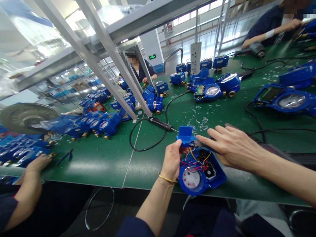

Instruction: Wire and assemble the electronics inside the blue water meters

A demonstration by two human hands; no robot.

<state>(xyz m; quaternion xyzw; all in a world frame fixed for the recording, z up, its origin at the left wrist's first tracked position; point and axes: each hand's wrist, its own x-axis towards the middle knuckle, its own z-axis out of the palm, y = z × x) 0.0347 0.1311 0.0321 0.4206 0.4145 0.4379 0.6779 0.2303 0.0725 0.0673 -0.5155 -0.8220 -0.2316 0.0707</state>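
Wires (195,160), thin and probably easy to snag, run between the blue plastic cover (185,132) and the open meter (201,180) at the near edge of the green table (106,164). I'd judge the cover light and stiff, best held by its edges; the meter looks heavier. My left hand (172,159) pinches the cover's left side, forearm slanting up from the near side. My right hand (228,143), from the right, knuckles up, grips pliers (196,144), their tip against the cover, index finger stretched forward.

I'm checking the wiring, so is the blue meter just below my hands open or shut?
Open: the blue meter has red and yellow wires lying exposed in its housing, beside the round dial.
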